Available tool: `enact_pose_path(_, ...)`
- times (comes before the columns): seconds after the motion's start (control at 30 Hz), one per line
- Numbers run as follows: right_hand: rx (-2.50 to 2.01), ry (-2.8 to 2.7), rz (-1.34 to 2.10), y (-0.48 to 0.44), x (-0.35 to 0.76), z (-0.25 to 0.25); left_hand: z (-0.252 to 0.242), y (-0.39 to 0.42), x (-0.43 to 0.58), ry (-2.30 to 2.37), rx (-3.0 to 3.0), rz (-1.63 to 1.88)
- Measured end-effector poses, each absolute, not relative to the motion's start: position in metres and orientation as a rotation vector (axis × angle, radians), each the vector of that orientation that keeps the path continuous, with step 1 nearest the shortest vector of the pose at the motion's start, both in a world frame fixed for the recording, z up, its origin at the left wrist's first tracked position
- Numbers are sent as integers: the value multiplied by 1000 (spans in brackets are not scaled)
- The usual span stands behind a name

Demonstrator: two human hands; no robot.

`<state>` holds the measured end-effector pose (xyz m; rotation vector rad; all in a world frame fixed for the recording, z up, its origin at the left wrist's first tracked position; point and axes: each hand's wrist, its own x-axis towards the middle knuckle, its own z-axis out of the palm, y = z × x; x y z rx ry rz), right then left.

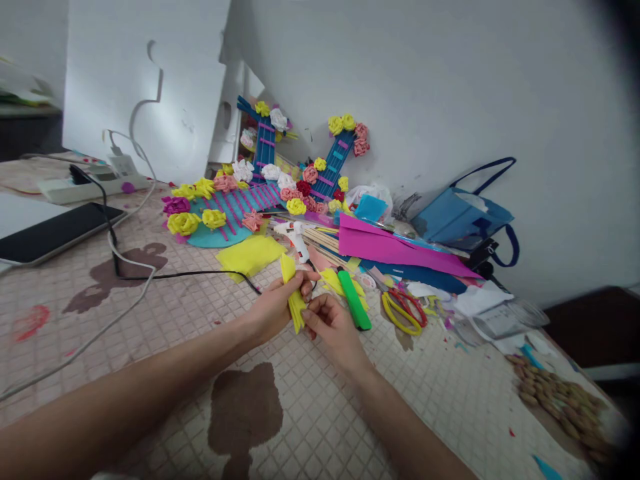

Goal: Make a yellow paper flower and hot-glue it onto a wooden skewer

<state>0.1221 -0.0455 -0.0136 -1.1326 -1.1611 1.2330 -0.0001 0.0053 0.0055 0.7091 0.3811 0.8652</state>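
Both my hands meet over the middle of the table around a folded strip of yellow paper [294, 293]. My left hand [273, 308] pinches its upper part, fingers closed around it. My right hand [333, 325] grips the lower end from the right, fingers curled. A white glue gun [296, 237] lies just behind the strip. A green marker-like stick [354, 298] lies to the right of my right hand. A yellow paper sheet [250, 255] lies flat behind my left hand.
A blue craft piece with paper flowers [240, 200] stands at the back. Magenta sheet [385, 247], yellow-and-red scissors [403, 308], blue bag [463, 217] at right. Phone [50, 233], power strip [85, 187] and cables [120, 267] at left. Wall behind.
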Motion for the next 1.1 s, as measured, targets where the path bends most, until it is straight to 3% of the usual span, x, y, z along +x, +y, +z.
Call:
enact_pose_path(0.2, -1176, -1207, 1163, -47, 129, -11, 8, 7, -1, 478, 658, 894)
enact_pose_path(0.33, -1185, -1201, 993, -45, 138, -9, 6, 4, 0, 525, 791, 647)
enact_pose_path(0.63, -1159, -1270, 1179, -47, 147, -7, 3, 0, -7, 635, 1258, 247)
enact_pose_path(1.1, -1461, -1716, 843, -47, 182, -9, -5, -7, -9, 915, 2417, 559)
